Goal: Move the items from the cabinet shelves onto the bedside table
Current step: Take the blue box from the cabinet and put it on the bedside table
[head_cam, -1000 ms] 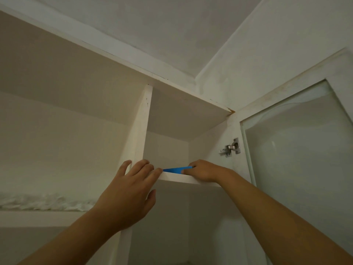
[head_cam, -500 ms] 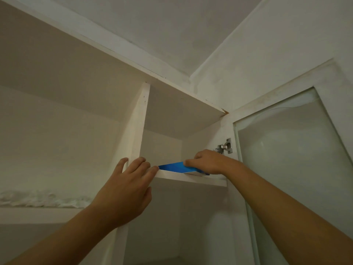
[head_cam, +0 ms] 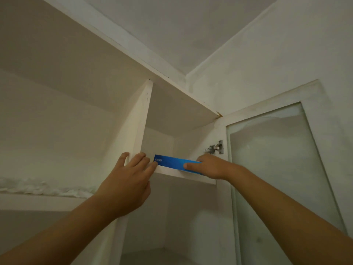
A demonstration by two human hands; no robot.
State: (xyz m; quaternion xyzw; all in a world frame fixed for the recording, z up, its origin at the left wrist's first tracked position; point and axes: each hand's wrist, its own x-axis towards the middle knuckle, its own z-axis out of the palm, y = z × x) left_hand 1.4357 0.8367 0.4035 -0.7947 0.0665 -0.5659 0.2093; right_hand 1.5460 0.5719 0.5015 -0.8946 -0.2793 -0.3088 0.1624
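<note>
From the head camera, looking up into the open cabinet, a flat blue box (head_cam: 175, 163) sits at the front edge of a high shelf (head_cam: 183, 175), its long side flush along the lip, toward the shelf's right end. The right hand (head_cam: 210, 167) has its grip clamped on the box's right end, thumb across the front face and fingers over the top, probably because the shelf is above eye level and the box must be slid off blind. The left hand (head_cam: 129, 180) rests on the divider panel (head_cam: 140, 119), fingers straight, one tip touching the box's left end, seemingly steadying it. An open glass door (head_cam: 277, 169) hangs right; its hinge (head_cam: 216, 148) shows.
</note>
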